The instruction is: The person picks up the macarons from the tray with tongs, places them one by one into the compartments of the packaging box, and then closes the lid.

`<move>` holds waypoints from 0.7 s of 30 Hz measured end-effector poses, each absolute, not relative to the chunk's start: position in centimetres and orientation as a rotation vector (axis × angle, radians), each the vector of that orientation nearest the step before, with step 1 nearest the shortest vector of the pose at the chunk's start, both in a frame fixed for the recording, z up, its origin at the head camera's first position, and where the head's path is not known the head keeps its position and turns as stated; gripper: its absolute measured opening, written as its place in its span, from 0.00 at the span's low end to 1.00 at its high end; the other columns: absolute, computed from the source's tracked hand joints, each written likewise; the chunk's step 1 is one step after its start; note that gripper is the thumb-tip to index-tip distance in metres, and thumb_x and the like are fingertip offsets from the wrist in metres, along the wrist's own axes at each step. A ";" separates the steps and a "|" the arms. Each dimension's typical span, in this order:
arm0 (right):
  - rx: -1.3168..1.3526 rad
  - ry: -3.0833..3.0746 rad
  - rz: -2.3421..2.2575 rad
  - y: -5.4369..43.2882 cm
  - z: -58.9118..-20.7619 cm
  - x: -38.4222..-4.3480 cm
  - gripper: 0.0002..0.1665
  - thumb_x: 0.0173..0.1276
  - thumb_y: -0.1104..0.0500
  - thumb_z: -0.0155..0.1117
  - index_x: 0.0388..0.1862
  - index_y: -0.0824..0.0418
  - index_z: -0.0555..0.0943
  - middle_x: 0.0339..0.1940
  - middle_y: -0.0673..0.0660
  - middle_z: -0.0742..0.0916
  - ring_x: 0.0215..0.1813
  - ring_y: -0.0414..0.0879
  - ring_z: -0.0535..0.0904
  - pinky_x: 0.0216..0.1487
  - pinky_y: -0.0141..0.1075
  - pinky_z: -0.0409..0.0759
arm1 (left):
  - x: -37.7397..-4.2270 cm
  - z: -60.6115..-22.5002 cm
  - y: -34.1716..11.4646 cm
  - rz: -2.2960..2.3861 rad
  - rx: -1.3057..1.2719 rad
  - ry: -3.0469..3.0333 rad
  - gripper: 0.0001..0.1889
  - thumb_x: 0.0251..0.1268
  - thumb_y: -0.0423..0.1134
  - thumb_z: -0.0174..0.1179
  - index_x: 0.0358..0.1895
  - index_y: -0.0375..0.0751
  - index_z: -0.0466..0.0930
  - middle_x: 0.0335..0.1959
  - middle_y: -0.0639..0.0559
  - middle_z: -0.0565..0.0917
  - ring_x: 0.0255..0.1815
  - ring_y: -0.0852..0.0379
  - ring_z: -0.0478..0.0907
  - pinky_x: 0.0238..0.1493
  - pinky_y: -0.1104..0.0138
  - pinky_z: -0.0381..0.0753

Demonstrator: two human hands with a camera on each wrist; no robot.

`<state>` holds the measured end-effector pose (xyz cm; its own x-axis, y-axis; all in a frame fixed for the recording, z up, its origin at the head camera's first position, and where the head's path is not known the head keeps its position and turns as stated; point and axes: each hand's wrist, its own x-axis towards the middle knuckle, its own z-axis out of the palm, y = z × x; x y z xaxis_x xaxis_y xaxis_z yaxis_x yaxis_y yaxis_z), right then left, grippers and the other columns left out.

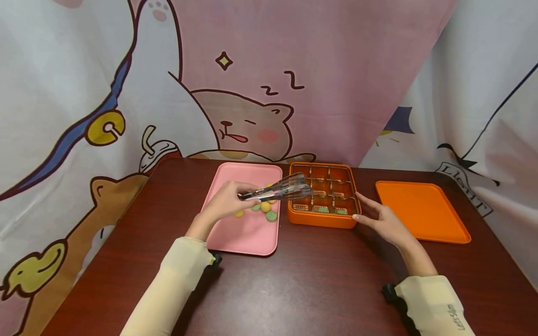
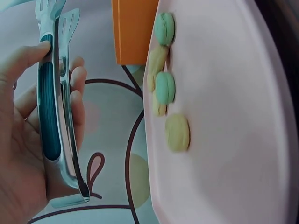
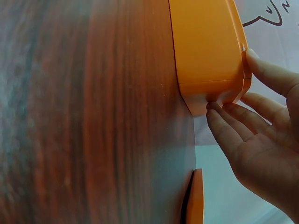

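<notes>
My left hand (image 1: 230, 199) grips metal tongs (image 2: 51, 102) by their dark green handle, above the pink tray (image 1: 248, 240). The slotted tips point right, over the left side of an orange divided box (image 1: 321, 220); no macaron shows between them. Green macarons (image 1: 271, 216) and yellow macarons (image 2: 177, 132) lie grouped on the tray's right part. Within the box, green macarons (image 1: 322, 210) sit in the front middle and front right compartments. My right hand (image 1: 384, 224) touches the box's right front corner, thumb at the front and rather straight fingers on the side wall.
An orange lid-like tray (image 1: 422, 210) lies flat to the right of the box. All stand on a dark reddish wooden table (image 1: 294, 289). A cartoon-printed curtain (image 1: 336, 84) hangs right behind the table's back edge.
</notes>
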<state>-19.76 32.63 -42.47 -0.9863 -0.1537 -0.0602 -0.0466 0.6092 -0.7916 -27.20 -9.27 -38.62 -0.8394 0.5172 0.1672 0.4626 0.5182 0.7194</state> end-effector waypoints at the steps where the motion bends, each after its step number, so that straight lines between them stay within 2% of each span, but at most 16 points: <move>1: -0.167 2.711 -1.321 32.7 -42.5 -19.8 0.46 0.72 0.51 0.63 0.81 0.58 0.53 0.80 0.69 0.59 0.79 0.72 0.49 0.69 0.73 0.52 | -27.2 -38.6 -9.5 1.244 0.861 2.677 0.17 0.60 0.41 0.70 0.52 0.41 0.87 0.41 0.48 0.90 0.30 0.62 0.77 0.31 0.71 0.76; 9: -0.152 2.713 -1.331 32.7 -42.7 -19.8 0.45 0.73 0.50 0.63 0.81 0.58 0.53 0.79 0.70 0.60 0.80 0.70 0.49 0.70 0.72 0.51 | -27.0 -38.7 -11.8 1.299 0.774 2.661 0.18 0.61 0.38 0.68 0.53 0.37 0.85 0.43 0.43 0.88 0.31 0.59 0.77 0.30 0.70 0.76; 16: -0.167 2.695 -1.360 32.5 -42.7 -19.7 0.45 0.73 0.51 0.63 0.81 0.59 0.53 0.78 0.71 0.63 0.79 0.69 0.54 0.71 0.69 0.55 | -26.9 -39.0 -13.4 1.266 0.720 2.708 0.17 0.60 0.39 0.69 0.53 0.39 0.86 0.43 0.44 0.88 0.34 0.57 0.79 0.34 0.69 0.79; 21: -0.165 2.695 -1.368 32.6 -42.7 -19.7 0.45 0.73 0.52 0.63 0.81 0.60 0.54 0.78 0.70 0.63 0.79 0.68 0.53 0.71 0.69 0.54 | -26.9 -39.0 -14.3 1.256 0.726 2.731 0.17 0.60 0.38 0.69 0.52 0.39 0.86 0.42 0.44 0.88 0.33 0.57 0.78 0.33 0.69 0.78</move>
<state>-19.74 32.61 -42.67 -0.9875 -0.1482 -0.0528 -0.0448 0.5870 -0.8084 -26.92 -14.32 -38.97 -0.8886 0.4344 0.1474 0.3946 0.5600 0.7285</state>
